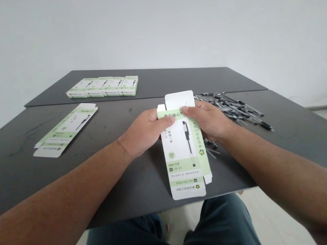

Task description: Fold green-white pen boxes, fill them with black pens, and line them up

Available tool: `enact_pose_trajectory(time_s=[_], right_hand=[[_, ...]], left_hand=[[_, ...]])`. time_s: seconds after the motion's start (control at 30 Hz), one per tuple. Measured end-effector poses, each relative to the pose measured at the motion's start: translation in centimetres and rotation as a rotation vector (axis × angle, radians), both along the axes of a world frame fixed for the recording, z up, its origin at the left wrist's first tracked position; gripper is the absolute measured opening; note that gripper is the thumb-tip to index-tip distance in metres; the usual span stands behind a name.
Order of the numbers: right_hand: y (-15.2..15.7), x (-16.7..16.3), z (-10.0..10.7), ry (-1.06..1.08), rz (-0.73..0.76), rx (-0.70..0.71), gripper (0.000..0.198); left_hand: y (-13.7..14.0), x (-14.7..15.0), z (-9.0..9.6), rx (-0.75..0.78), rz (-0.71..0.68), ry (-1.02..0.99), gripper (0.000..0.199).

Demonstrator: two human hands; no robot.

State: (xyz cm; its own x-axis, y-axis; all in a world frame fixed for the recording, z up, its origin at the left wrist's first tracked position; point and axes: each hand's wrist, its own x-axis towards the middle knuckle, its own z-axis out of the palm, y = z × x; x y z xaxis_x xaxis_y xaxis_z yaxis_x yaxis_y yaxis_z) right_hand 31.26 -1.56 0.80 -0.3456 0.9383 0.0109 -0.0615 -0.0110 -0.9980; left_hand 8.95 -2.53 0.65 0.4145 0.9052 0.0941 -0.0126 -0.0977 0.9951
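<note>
A green and white pen box point(181, 148) with a picture of a pen on its front is held up between my two hands, its end flaps unfolded at top and bottom. My left hand point(149, 129) grips its upper left edge, the thumb lying on the front. At the upper right, my right hand point(208, 117) holds the other edge, its thumb also on the front. Fingers behind the box are hidden. Beyond my right hand lies a loose pile of pens point(235, 107) with clear barrels and black parts.
Another pen box point(68, 129), flat with open end flaps, lies on the dark grey table point(122, 178) at the left. Several closed pen boxes point(103, 86) sit in a row farther back. A seam crosses the table, and a pale wall point(147, 21) stands behind it.
</note>
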Motion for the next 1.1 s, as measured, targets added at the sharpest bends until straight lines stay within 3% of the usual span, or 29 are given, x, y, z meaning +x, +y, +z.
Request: enact_pose_trajectory(time_s=[0.17,0.37,0.6,0.7,0.8,0.93,1.03,1.1], right_hand=[[0.0,0.1,-0.2,-0.011,-0.009,0.013,0.038],[0.0,0.1,-0.7,-0.020,-0.024,0.055,0.037],[0.5,0.0,-0.5,0.023,-0.151,0.099,0.035],[0.5,0.0,-0.5,0.048,-0.115,0.074,0.039],[0.1,0.1,-0.6,0.002,0.037,0.040,0.042],[-0.3,0.5,-0.9,-0.173,0.142,0.120,0.045],[0.0,0.8,-1.3,-0.204,0.082,0.185,0.049],[0.5,0.8,-1.7,-0.167,-0.001,0.203,0.049]], left_hand=[[0.1,0.3,-0.3,-0.023,0.067,-0.002,0.044],[0.2,0.0,-0.3,0.036,0.090,0.041,0.042],[0.2,0.1,-0.5,0.047,-0.067,0.026,0.033],[0.2,0.2,-0.6,0.132,-0.001,0.068,0.035],[0.3,0.0,-0.3,0.215,0.162,0.087,0.039],[0.6,-0.4,0.2,0.265,0.294,0.080,0.044],[0.8,-0.6,0.4,0.280,0.273,0.122,0.042],[0.9,-0.6,0.4,0.279,0.185,0.173,0.040]])
